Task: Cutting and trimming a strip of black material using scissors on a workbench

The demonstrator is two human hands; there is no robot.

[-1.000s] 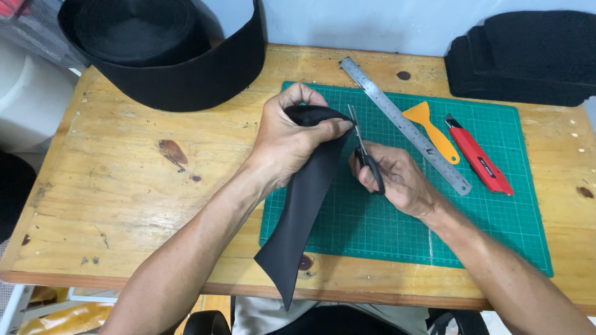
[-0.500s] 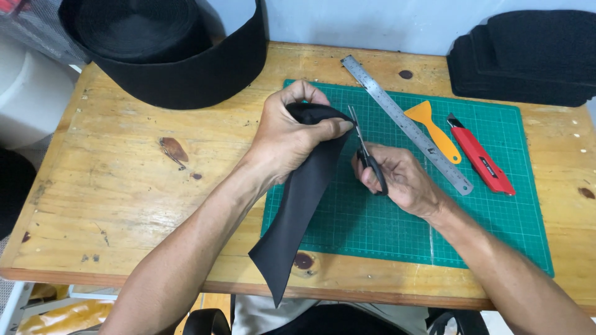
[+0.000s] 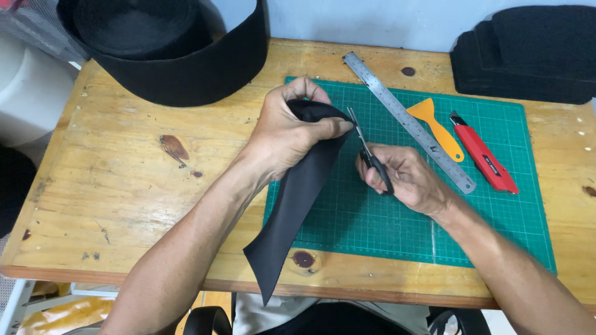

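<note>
A wooden table (image 3: 124, 205) fills the view, with a large roll of black material (image 3: 180, 56) beyond the person's left hand and a stack of black pieces (image 3: 528, 56) at the far corner past the right hand. A green cutting mat (image 3: 484, 229) lies under both hands. The left hand (image 3: 288, 133) is closed tight around the top of a long black strip (image 3: 292, 211), held above the mat; the strip's long axis runs from the fist down toward the person, and its pointed end hangs past the near table edge. Just right of that fist, the right hand (image 3: 403, 177) grips black-handled scissors (image 3: 369, 152), blades pointing away and slightly left, tips beside the strip's bunched top. Beyond the right hand a steel ruler (image 3: 410, 121) lies diagonally, then an orange scraper (image 3: 437, 127) and a red utility knife (image 3: 484, 155), none blocking the hands.
</note>
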